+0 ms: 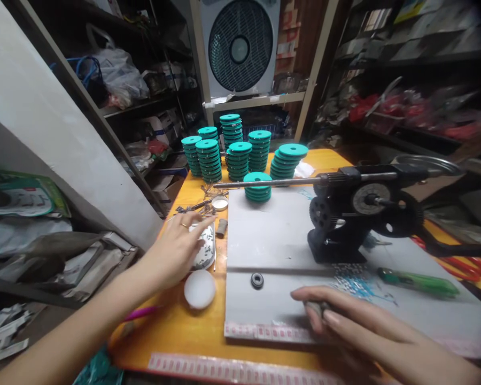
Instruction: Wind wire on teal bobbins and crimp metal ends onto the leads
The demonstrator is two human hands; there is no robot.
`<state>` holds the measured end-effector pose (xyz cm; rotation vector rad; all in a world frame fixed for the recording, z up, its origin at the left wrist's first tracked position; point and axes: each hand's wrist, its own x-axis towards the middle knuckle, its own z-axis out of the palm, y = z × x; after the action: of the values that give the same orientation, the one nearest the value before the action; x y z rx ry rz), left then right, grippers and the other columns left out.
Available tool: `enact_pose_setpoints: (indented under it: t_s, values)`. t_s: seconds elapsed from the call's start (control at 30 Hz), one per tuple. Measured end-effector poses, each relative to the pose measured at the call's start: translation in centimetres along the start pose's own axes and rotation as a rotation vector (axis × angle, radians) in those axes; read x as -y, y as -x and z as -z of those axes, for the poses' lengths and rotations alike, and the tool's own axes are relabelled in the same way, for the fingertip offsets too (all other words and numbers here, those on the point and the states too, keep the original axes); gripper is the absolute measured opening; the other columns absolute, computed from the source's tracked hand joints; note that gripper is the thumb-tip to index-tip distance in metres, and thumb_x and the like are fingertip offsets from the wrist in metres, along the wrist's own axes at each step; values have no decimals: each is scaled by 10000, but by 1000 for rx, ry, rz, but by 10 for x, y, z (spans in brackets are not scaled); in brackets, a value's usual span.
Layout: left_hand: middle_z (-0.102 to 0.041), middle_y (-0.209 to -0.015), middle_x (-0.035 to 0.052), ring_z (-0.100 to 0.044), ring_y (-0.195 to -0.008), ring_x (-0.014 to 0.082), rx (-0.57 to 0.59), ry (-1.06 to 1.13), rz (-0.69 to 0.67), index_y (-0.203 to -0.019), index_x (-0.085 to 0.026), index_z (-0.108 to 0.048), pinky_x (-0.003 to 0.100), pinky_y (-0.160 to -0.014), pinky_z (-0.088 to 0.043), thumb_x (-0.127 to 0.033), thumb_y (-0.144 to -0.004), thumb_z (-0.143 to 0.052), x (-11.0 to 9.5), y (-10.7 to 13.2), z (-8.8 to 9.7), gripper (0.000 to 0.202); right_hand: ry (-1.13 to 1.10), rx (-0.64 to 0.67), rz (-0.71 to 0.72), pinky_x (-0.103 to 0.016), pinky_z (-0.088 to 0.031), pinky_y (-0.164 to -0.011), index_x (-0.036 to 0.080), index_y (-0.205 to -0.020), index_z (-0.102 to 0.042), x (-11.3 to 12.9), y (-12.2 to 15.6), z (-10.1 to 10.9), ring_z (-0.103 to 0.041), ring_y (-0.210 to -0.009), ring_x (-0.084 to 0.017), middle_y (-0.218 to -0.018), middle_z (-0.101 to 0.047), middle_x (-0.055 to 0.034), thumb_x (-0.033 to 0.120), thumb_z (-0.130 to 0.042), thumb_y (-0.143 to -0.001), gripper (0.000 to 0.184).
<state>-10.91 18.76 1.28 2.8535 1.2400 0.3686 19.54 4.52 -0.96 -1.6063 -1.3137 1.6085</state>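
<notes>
My left hand (180, 240) is over a small white tray (209, 255) of tiny dark pieces. Its fingers are spread and slightly bent, with the fingertips at the tray; nothing shows in them. Low over the grey board (264, 235), my right hand (340, 315) has its thumb and fingers closed around a small greyish object (315, 308), mostly hidden by the fingers. A black ring (257, 280) lies on the board to its left. Beyond it stands a black hand-cranked machine (356, 208) with dial, gears and a long thin rod (264, 183) reaching left.
Teal spools (257, 187) are stacked on the board and at the table's back. A white round lid (199, 289) lies below the tray. A green-handled tool (420, 282), blue-white bits (355, 286) and red-handled tool (465, 267) lie to the right. A fan (240, 48) stands behind.
</notes>
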Motion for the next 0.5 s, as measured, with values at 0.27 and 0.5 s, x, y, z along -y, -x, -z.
enact_pose_setpoints:
  t_s: [0.27, 0.5]
  values:
    - [-644, -1121, 146, -563, -1080, 268, -113, 146, -489, -1245, -116, -500, 432, -964, -443, -553, -890, -479, -105, 12, 3, 564, -28, 294, 115, -197, -411, -519, 213, -1064, -650, 39, -2, -37, -490, -556, -109, -765, -639, -21, 608, -506, -881, 459]
    - [-632, -743, 73, -608, -707, 200, -160, 107, -500, -1082, -84, -547, 399, -882, -471, -330, -1005, -277, -114, 22, -6, 373, 246, 283, 238, -201, -356, -551, 154, -683, -590, 42, -5, -36, -408, -484, -88, -503, -509, 26, 442, -352, -1005, 493]
